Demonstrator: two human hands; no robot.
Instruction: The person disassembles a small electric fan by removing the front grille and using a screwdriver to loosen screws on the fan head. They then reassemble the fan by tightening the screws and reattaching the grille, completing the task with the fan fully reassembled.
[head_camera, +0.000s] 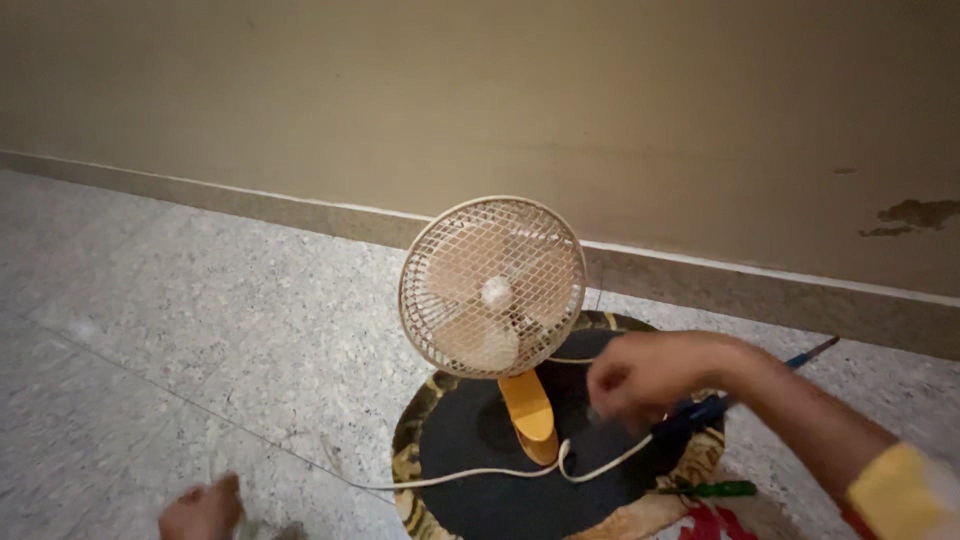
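Just behind the small fan, the right hand (640, 375) hovers over the round dark mat (470, 460) with its fingers curled together as if pinching something small; motion blur hides what, so I cannot tell whether anything is in the grip. It is close to the white cord (480, 472) that loops across the mat from the fan's base, and may be touching it.

The left hand (205, 510) sits low at the frame's bottom edge, over the speckled stone floor (200, 330), loosely closed, and its hold is unclear too.

The fan (492, 285) stands upright on its orange stand (530, 410) at the middle of the mat, cream mesh guard fitted and intact, blades in place, so it looks assembled rather than opened up.

A blue-handled tool (700, 410) lies under the right wrist, and a green-handled screwdriver (715, 489) rests at the mat's near right edge. The wall (500, 100) stands close behind.
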